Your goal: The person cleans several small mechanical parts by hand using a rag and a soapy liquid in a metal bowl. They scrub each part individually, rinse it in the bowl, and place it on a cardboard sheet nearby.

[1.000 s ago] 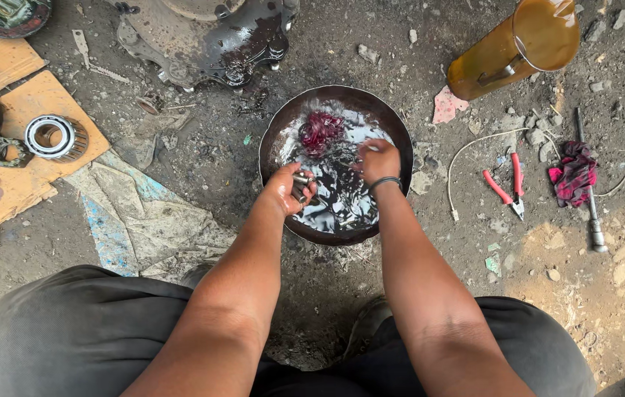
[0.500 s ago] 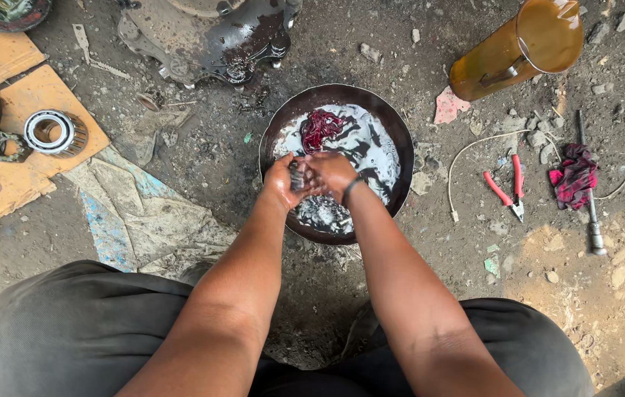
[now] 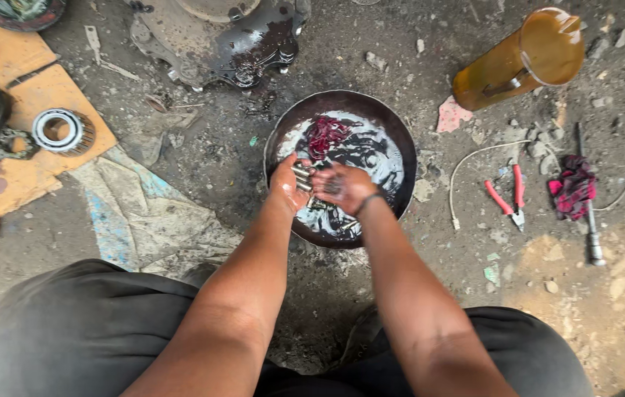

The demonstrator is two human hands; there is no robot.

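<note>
A round dark metal basin (image 3: pixel 393 129) sits on the dirt floor, holding dark oily liquid and a red rag (image 3: pixel 325 134) at its far side. Both my hands are over the basin, close together. My left hand (image 3: pixel 288 182) is cupped around several small metal rollers (image 3: pixel 302 177). My right hand (image 3: pixel 342 187), wet and blackened, lies palm up next to it, fingers loosely spread, touching the rollers. A dark band circles my right wrist.
An amber plastic jug (image 3: pixel 522 62) lies at the upper right. Red-handled pliers (image 3: pixel 507 198), a white wire, a red rag (image 3: pixel 571 185) and a metal tool lie to the right. A greasy machine casting (image 3: pixel 231 37) is behind the basin. A bearing ring (image 3: pixel 62 131) rests on cardboard at left.
My right hand has come back from the basin's far side to meet my left hand, and the two now hold the rollers together above the liquid.
</note>
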